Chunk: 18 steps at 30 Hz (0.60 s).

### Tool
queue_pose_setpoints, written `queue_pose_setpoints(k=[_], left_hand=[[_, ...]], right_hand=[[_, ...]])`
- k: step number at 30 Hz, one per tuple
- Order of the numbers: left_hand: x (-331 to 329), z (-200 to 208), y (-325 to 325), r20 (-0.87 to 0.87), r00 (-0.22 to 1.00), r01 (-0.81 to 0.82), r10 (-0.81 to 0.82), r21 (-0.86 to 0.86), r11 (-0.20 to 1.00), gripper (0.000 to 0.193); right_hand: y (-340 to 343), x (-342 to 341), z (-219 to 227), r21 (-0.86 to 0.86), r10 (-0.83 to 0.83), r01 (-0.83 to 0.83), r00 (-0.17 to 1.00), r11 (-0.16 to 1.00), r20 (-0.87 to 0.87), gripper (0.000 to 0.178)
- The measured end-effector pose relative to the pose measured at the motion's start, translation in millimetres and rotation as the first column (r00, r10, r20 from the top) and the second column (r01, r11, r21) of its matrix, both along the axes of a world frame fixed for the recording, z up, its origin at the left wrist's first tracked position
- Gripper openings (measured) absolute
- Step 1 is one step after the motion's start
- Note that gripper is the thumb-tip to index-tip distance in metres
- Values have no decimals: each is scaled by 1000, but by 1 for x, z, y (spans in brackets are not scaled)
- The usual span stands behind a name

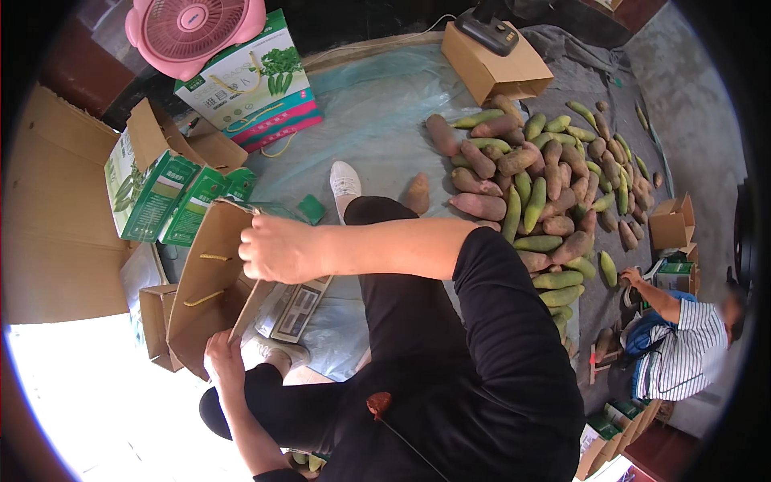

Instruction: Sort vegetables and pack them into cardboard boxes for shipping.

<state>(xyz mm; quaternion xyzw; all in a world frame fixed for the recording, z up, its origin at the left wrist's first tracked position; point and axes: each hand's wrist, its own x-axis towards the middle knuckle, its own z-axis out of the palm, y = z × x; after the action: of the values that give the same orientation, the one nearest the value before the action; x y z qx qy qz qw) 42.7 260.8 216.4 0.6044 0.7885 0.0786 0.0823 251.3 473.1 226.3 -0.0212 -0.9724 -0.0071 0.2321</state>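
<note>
An open cardboard box (197, 277), brown inside with two yellow rope handles, is tilted in front of me on my left. My right hand (277, 249) reaches across from the right, its fingers closed on the box's upper edge. Lower down, my left hand (225, 361) pinches the near edge of the same box. Beside the box, partly behind its edge, a flat weighing scale (299, 312) lies on the plastic sheet. The outer face of the box is mostly hidden.
Brownish-pink tubers (562, 173) and long green vegetables (536, 205) form a heap on the right. Green printed cartons (169, 197) stand at left. A pink fan (193, 24) rests on a carton (253, 76). Another person (675, 345) sits far right.
</note>
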Motion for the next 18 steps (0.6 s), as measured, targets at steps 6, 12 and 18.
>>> queue_pose_setpoints(k=[6,12,18], left_hand=[[-3,-32,10,-36,999,12,-12,6,1000,18],[-7,-48,27,-69,998,-10,6,-56,998,24],[-18,-60,39,4,998,-60,60,-100,993,25]], right_hand=[[43,56,-3,-338,-264,188,945,922,-193,14],[60,161,-89,-585,-670,541,742,604,-4,9],[-12,249,-226,-499,-756,856,414,135,507,13]])
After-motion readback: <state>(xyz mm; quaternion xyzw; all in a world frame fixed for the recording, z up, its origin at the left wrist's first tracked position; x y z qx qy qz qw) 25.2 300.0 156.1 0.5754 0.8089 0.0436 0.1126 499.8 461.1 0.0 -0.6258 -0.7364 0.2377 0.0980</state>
